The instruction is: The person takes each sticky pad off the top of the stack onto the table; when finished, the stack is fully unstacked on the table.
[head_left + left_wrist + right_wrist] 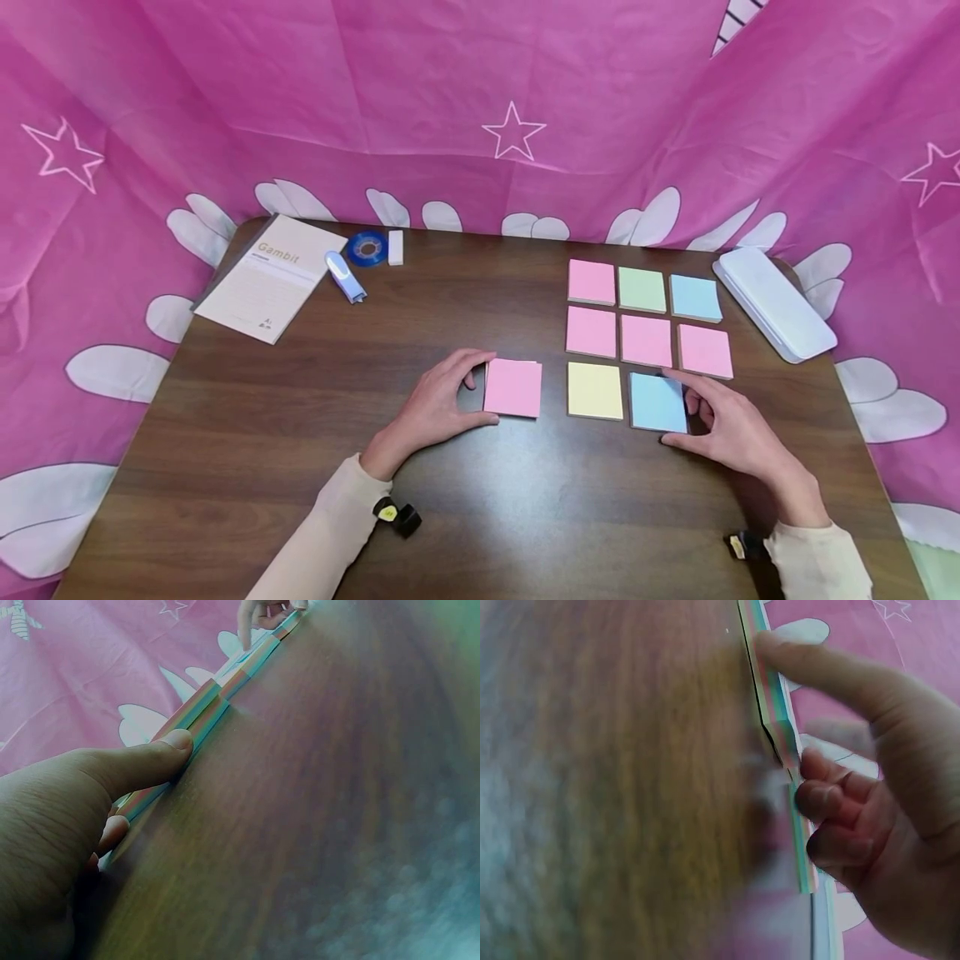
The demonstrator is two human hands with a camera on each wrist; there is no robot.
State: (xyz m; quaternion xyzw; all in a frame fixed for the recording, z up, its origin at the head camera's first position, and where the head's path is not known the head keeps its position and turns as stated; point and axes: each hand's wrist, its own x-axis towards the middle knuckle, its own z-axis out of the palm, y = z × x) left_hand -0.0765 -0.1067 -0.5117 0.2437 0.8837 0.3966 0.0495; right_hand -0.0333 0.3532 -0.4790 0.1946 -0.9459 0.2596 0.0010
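My left hand (435, 400) holds a pink sticky note pad (513, 388) between thumb and forefinger by its near and far edges. A second sheet edge peeks out beneath its top. In the left wrist view, my thumb (177, 741) lies against the layered, coloured side of the pad. To the right, my right hand (731, 421) pinches a blue sticky note pad (657, 402) the same way, its other fingers curled in. The right wrist view has the thumb (769, 646) on a pad's striped edge. Between the two held pads lies a yellow pad (594, 391).
Behind lie two rows of pads, including a green one (641, 290) and another blue one (695, 297). A white case (775, 305) is at the right edge. At the back left are a notebook (270, 275), a blue-and-white cutter-like tool (345, 277), blue tape (367, 248) and a white block (396, 247).
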